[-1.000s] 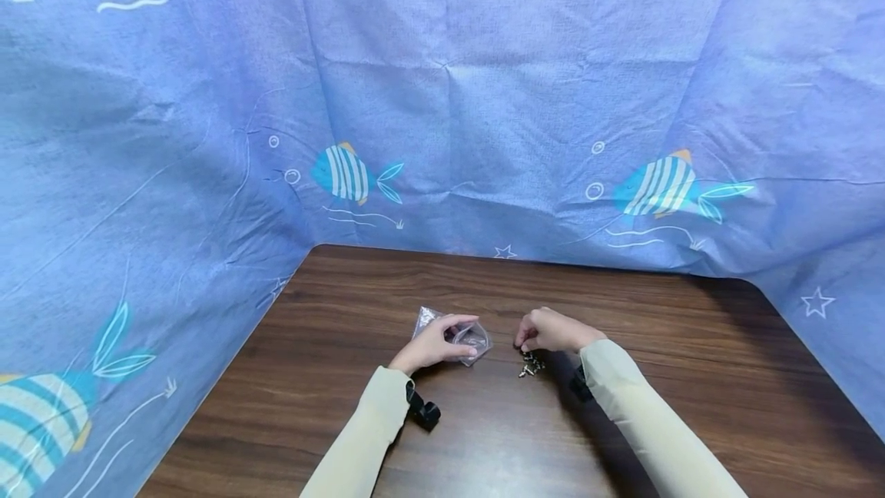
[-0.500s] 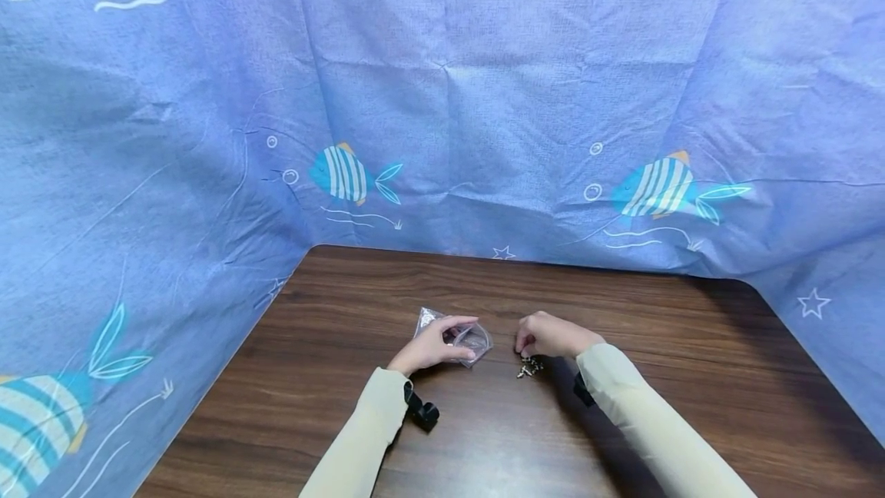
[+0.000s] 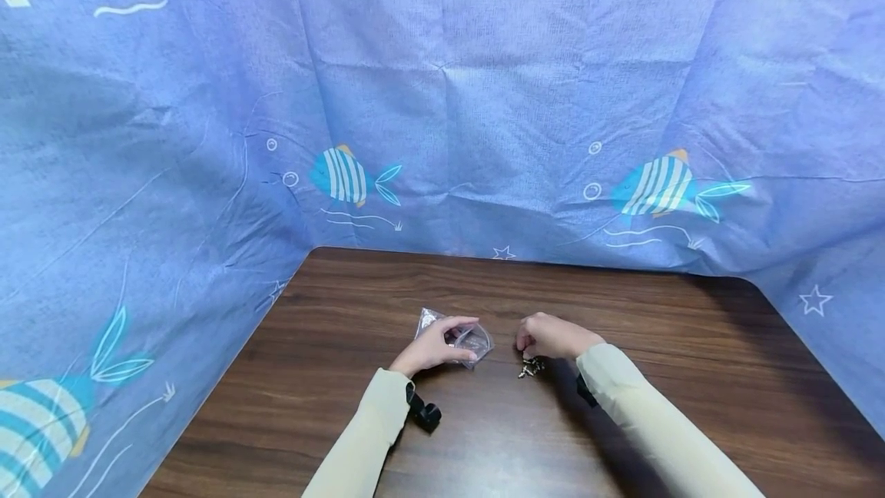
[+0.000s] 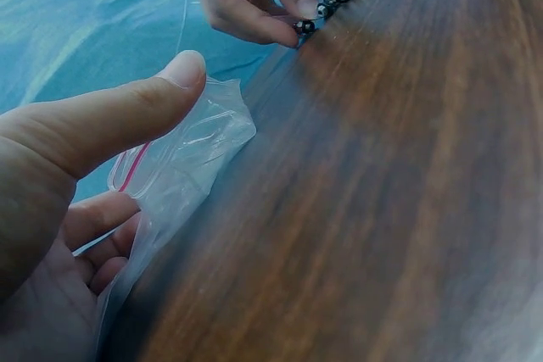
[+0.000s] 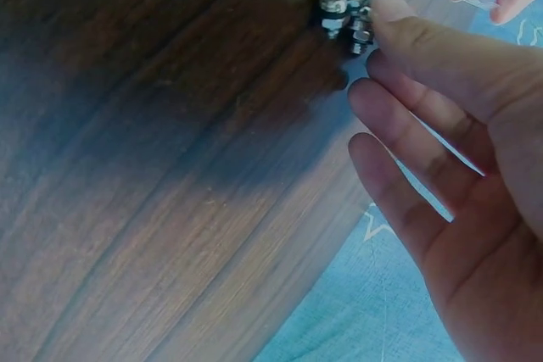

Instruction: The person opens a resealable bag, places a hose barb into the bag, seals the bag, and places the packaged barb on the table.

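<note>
My left hand (image 3: 430,348) holds a clear zip-lock bag (image 3: 477,340), thumb and fingers curved apart around its mouth. In the left wrist view the bag (image 4: 182,154) shows a pink seal line below the thumb (image 4: 136,112). To the right, my right hand (image 3: 549,335) reaches down to a small pile of shiny metal fittings (image 3: 531,368) on the table. Its thumb and forefinger pinch one small metal fitting (image 4: 304,27) at the pile's edge. In the right wrist view the pile (image 5: 344,10) sits at the thumb tip, and the other fingers are loosely bent.
The dark wooden table (image 3: 346,298) extends around both hands. Behind it and to the left hangs a blue cloth (image 3: 442,114) printed with fish. A black wrist camera (image 3: 425,412) is strapped under the left sleeve.
My right hand has shifted slightly over the metal pile, its fingertips now at the pile's upper left edge. The left hand and bag stay almost in place.
</note>
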A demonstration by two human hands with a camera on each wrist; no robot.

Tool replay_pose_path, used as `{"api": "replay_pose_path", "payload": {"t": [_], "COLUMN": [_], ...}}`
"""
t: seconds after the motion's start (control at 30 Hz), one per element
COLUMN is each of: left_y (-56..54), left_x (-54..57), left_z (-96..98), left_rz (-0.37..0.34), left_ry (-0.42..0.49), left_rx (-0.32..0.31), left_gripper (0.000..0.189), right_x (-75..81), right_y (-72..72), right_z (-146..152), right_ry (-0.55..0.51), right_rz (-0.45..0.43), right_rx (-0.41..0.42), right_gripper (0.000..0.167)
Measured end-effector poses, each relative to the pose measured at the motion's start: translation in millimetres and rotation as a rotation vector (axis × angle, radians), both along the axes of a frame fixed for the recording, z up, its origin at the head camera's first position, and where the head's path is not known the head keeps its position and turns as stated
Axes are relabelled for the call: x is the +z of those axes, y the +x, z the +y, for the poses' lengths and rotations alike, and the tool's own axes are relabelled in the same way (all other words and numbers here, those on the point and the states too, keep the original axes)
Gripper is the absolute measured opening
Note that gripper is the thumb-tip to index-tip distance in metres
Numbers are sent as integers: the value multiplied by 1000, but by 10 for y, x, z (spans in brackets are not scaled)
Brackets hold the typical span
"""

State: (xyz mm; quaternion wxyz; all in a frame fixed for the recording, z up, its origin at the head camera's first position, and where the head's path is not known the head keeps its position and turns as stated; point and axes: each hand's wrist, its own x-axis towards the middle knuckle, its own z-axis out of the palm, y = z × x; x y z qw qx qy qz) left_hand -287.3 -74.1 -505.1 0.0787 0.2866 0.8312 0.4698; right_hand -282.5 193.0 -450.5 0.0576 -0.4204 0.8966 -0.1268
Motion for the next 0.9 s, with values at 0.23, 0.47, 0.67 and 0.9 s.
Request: {"api": "replay_pose_path", "payload": {"t": [0.23, 0.47, 0.67, 0.9], "left_y": [9, 82, -4, 72], "left_x": [-14, 79, -13, 124], "left_z": [-18, -6, -3, 8], "left_rz": [-6, -19, -18, -12], "left_ry": [5, 6, 0, 12], "left_rx": [-6, -13, -7, -29], "left_gripper": [62, 62, 63, 61], "right_x": [-18, -16, 5, 39], "right_y": [21, 28, 15, -12], "right_z": [-7, 3, 9, -2], "right_ry": [-1, 3, 13, 4], "right_rz": [-7, 12, -8, 9], "right_rx": [-14, 5, -22, -15], "right_gripper": [13, 15, 12, 9]}}
